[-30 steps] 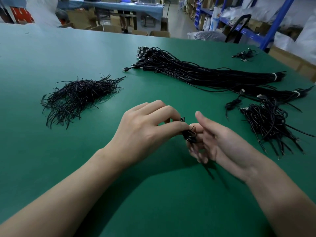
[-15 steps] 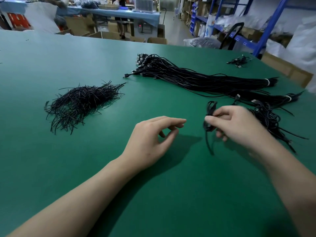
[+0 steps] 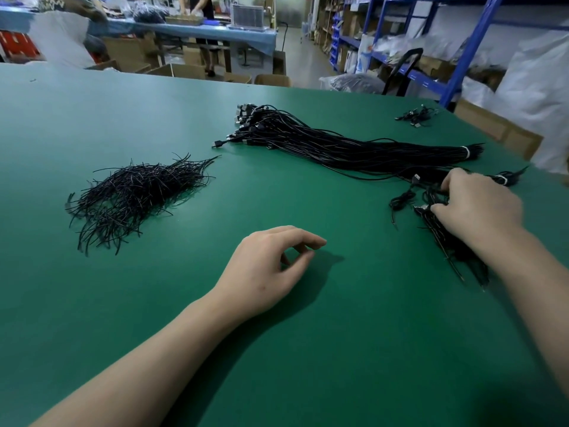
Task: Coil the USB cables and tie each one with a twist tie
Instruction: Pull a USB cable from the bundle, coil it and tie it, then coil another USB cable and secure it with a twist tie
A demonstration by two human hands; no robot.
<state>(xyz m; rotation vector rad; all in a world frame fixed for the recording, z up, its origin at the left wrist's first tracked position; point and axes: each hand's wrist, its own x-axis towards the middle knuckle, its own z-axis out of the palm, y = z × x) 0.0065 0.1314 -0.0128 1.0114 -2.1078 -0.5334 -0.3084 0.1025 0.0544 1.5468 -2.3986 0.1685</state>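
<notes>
right hand [image 3: 475, 204] on the coiled-cable pile [image 3: 452, 245], left hand [image 3: 271, 266] idle
left fingers loosely curled, empty; whether the right grips anything cannot be told. uncoiled usb cables [image 3: 354, 149] lie beyond. risk: a slackly tied coil springs open and snags the pile.

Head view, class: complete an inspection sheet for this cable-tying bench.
Surface: green table.
Job's things: twist tie heap left; bundled USB cables centre; coiled cables pile right.
Clutter: small cable tangle at far edge.
Grippers: left hand loosely curled, holding nothing; right hand on the pile, grip unclear.
Cables: one coiled cable lies beside the pile.
Surroundings: blue shelving, cardboard boxes, blue-covered table.
</notes>
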